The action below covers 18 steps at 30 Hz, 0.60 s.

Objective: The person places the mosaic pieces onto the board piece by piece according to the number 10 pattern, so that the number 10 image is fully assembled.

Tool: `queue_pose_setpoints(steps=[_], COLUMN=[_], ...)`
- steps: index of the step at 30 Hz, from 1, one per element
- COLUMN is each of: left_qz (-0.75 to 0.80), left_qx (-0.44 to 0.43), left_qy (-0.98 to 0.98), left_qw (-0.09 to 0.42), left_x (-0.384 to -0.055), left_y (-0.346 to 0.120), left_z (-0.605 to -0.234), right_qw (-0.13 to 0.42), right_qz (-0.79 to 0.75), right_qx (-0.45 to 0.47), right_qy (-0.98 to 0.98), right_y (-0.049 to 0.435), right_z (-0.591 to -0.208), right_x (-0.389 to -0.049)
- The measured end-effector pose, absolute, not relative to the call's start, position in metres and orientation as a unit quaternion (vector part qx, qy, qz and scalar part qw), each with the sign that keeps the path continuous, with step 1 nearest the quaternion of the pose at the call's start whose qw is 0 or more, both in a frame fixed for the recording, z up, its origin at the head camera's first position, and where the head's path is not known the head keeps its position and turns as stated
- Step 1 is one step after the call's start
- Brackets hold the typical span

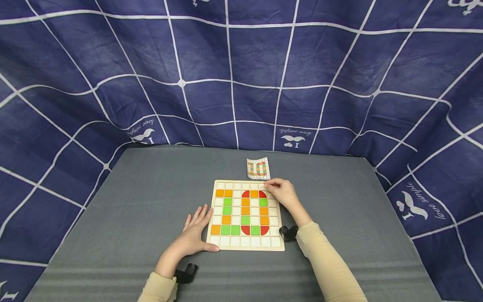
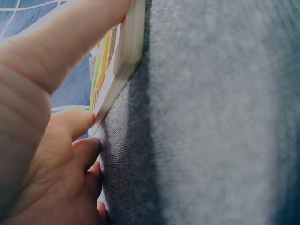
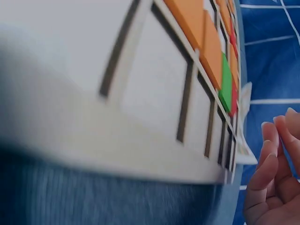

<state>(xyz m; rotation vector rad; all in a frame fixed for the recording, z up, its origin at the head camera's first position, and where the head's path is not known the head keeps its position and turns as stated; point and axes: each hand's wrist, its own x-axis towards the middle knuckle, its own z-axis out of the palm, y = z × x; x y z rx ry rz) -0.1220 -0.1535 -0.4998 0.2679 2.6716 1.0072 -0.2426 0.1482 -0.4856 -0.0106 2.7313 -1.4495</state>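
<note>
A square wooden grid board (image 1: pixel 250 248) with white cells lies on the grey cloth. Orange and green square tiles (image 1: pixel 227 201) form a figure on its left side. A ring of orange and green tiles with rounded red corner tiles (image 1: pixel 245 230) fills the right side. My left hand (image 1: pixel 194 235) lies with fingers spread at the board's left edge, thumb at the near left corner. My right hand (image 1: pixel 284 193) is over the far right corner, its thumb and fingertips close together near the red corner tile (image 1: pixel 262 194). No tile shows between those fingertips (image 3: pixel 268 129) in the right wrist view.
A small paper card (image 1: pixel 258 168) printed with a similar coloured grid pattern lies just beyond the board's far edge. Grey cloth (image 1: pixel 170 176) covers the table. Blue curtains (image 1: pixel 256 105) with white lines hang around its back and sides.
</note>
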Motion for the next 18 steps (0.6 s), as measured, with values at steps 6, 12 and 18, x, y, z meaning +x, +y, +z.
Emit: queue_pose_setpoints(steps=[6,12,18], left_qz=[0.346,0.349,0.334], left_qx=[0.097,0.092,0.041], left_qy=[0.921,0.922,0.938], left_qw=[0.15,0.14,0.082], left_x=[-0.126,-0.129,-0.14], left_y=[-0.157,-0.161,-0.164], left_z=[-0.499,-0.494,-0.482], right_qw=[0.016,0.024,0.03], right_qz=[-0.492,-0.505,-0.531], right_qx=[0.008,0.026,0.05], right_qy=[0.871,0.862,0.846], right_y=[0.161,0.175,0.188], right_z=[-0.479,-0.475,-0.467], right_x=[-0.241,-0.237,-0.234])
